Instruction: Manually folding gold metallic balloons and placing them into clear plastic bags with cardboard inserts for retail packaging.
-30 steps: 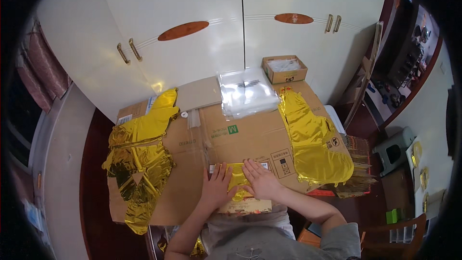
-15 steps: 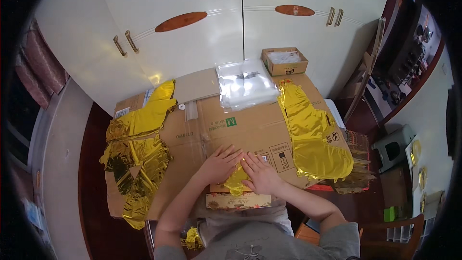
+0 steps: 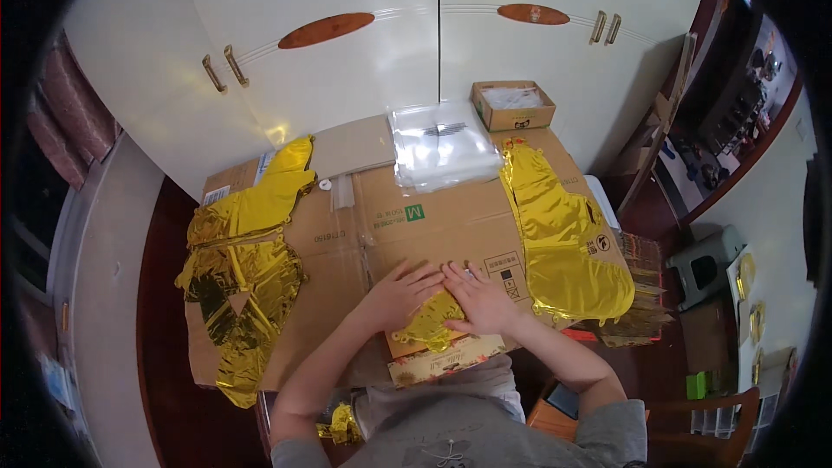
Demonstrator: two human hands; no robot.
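Side by side, my left hand point(image 3: 400, 296) and my right hand point(image 3: 476, 299) lie flat, fingers stretched out, on a folded gold foil balloon point(image 3: 431, 323). Much of that balloon is hidden under my palms. It rests on a printed card point(image 3: 446, 361) with a floral border, tilted at the near edge of the cardboard. To the left lies a heap of flat gold foil balloons point(image 3: 251, 269), partly crumpled. More flat gold foil point(image 3: 568, 247) is spread out on the right. Neither hand grips anything.
Flattened cardboard point(image 3: 334, 329) covers the work surface. Clear plastic bags point(image 3: 442, 152) lie at the back, beside a small open carton point(image 3: 517, 117) holding plastic. A white cabinet point(image 3: 347, 78) stands behind. A grey stool point(image 3: 700, 269) is at the right, with gold foil point(image 3: 344, 423) low near my body.
Both hands have slid slightly right. The card beneath the balloon has shifted right and turned, its right end now higher than its left.
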